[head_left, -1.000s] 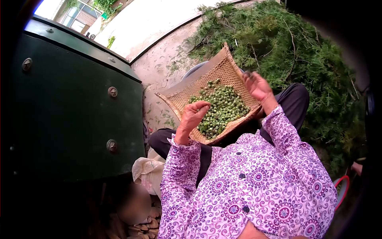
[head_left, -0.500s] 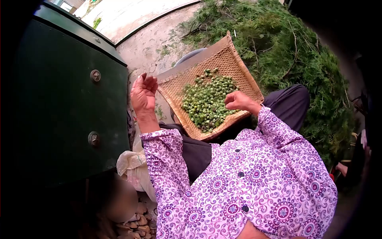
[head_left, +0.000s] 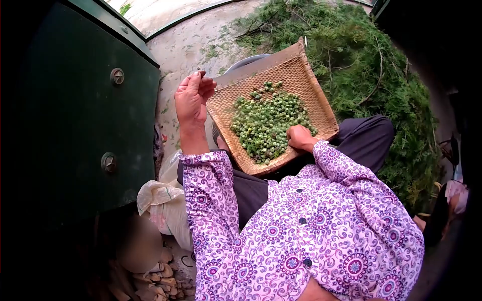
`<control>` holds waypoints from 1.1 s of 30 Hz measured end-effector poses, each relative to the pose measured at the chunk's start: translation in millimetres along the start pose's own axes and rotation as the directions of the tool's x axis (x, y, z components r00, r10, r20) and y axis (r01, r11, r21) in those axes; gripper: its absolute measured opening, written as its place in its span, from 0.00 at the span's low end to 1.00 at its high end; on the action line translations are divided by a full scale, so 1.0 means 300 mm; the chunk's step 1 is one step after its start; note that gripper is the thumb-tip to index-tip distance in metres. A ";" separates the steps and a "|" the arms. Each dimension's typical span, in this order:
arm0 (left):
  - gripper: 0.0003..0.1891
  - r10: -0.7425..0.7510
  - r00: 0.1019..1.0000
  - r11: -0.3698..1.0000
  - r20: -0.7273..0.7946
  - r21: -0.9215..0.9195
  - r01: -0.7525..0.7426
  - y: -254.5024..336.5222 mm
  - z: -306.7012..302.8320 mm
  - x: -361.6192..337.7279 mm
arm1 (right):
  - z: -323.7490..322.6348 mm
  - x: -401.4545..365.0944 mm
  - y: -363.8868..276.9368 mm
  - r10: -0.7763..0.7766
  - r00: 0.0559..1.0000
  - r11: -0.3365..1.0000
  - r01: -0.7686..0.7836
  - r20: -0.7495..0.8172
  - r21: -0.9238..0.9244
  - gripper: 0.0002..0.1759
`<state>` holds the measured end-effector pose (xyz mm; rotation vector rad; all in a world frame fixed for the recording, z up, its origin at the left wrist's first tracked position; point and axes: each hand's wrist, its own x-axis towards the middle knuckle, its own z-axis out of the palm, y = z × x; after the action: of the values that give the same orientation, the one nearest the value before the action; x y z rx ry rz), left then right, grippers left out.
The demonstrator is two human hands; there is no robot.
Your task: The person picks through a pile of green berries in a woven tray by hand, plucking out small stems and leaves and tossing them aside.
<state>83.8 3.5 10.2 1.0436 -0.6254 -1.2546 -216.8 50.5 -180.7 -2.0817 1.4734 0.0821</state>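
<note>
The left hand point(head_left: 192, 98) has come up out of the basket point(head_left: 304, 75) to the frame's upper middle, fingers pinching what looks like a small dark bit point(head_left: 201, 72), and the right hand point(head_left: 300, 136) has dropped onto the green pods point(head_left: 261, 120) in it, fingers curled shut, so the picking seems to go on.

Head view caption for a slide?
Right hand on green pods in a woven tray; left hand held up beside it.

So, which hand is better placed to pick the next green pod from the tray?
Probably right. The right hand lies on the green pods in the woven tray. The left hand is raised outside the tray's edge, apart from the pods, with a small dark bit at its fingertips.
</note>
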 end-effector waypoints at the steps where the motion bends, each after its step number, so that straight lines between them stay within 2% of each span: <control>1: 0.08 -0.001 1.000 1.000 -0.002 -0.003 0.000 -0.004 0.007 0.006 | 0.001 -0.005 0.008 -0.020 1.000 0.999 0.020 0.019 -0.025 0.07; 2: 0.08 -0.002 1.000 1.000 0.007 0.008 0.002 -0.010 0.014 0.012 | 0.011 -0.008 0.025 -0.018 1.000 0.999 0.019 0.020 -0.028 0.07; 5: 0.08 0.016 0.999 0.999 0.041 0.030 -0.017 -0.011 0.026 0.002 | 0.004 -0.035 0.068 -0.206 0.961 0.968 0.227 -0.185 0.104 0.07; 6: 0.08 0.038 0.997 0.998 0.067 0.050 -0.042 -0.010 0.027 -0.003 | -0.011 -0.036 0.075 -0.204 0.962 0.969 0.225 -0.182 0.104 0.07; 8: 0.08 0.033 0.997 0.998 0.067 0.057 -0.037 -0.017 0.016 0.000 | -0.099 -0.050 0.035 -0.111 0.994 0.930 0.109 -0.015 0.352 0.07; 9: 0.08 0.032 0.997 0.997 0.068 0.062 -0.036 -0.020 0.010 -0.001 | -0.135 -0.060 -0.005 -0.043 0.989 0.840 -0.042 0.144 0.541 0.06; 10: 0.08 0.027 0.998 0.997 0.064 0.065 -0.032 -0.023 0.006 -0.005 | -0.143 -0.063 -0.041 -0.044 0.988 0.838 -0.045 0.149 0.543 0.06; 12: 0.08 0.029 0.996 0.998 0.079 0.048 -0.032 -0.025 0.005 -0.007 | -0.147 -0.058 -0.105 -0.337 0.941 0.887 0.304 0.036 0.348 0.05; 13: 0.08 0.031 0.996 0.998 0.078 0.049 -0.035 -0.024 0.007 -0.009 | -0.120 -0.054 -0.124 -0.446 0.894 0.855 0.436 -0.029 0.281 0.05; 14: 0.08 0.021 0.998 0.998 0.062 0.064 -0.025 -0.021 0.007 -0.013 | -0.117 -0.063 -0.163 -0.416 0.909 0.883 0.396 0.029 0.252 0.06; 16: 0.08 0.014 0.999 0.997 0.044 0.080 -0.018 -0.019 0.001 -0.021 | -0.043 -0.046 -0.180 -0.439 0.890 0.897 0.442 0.125 0.008 0.05; 18: 0.08 0.015 0.999 0.997 0.040 0.070 -0.018 -0.019 0.002 -0.018 | -0.003 -0.037 -0.191 -0.512 0.848 0.833 0.529 0.140 -0.162 0.04; 19: 0.08 0.014 0.999 0.997 0.035 0.079 -0.017 -0.017 0.001 -0.018 | -0.003 -0.039 -0.194 -0.517 0.846 0.824 0.533 0.129 -0.190 0.05; 22: 0.08 0.011 0.999 0.997 0.032 0.078 -0.013 -0.013 0.000 -0.023 | -0.011 -0.039 -0.173 -0.466 0.880 0.866 0.476 0.097 -0.152 0.04; 25: 0.08 0.013 0.999 0.996 0.031 0.092 -0.016 -0.015 -0.004 -0.027 | -0.027 -0.045 -0.110 -0.320 0.946 0.935 0.323 -0.041 0.149 0.07; 26: 0.08 0.027 0.999 0.995 0.040 0.096 -0.030 -0.020 -0.004 -0.025 | -0.051 -0.043 -0.089 -0.319 0.947 0.930 0.319 -0.030 0.183 0.08; 29: 0.08 0.031 0.998 0.996 0.049 0.084 -0.035 -0.028 0.002 -0.027 | -0.074 -0.041 -0.058 -0.204 0.976 0.965 0.213 -0.072 0.155 0.09; 32: 0.08 0.016 0.998 0.995 0.055 0.101 -0.021 -0.027 0.011 -0.034 | -0.109 -0.029 -0.100 -0.223 0.974 0.970 0.225 -0.034 0.095 0.07; 33: 0.08 0.016 0.998 0.994 0.053 0.104 -0.021 -0.026 0.008 -0.031 | -0.114 -0.020 -0.132 -0.300 0.951 0.946 0.307 -0.077 0.107 0.06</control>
<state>76.0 11.9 5.7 1.0917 -0.7459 -1.2469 -193.6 47.7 -133.4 -2.2029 1.1430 -0.1840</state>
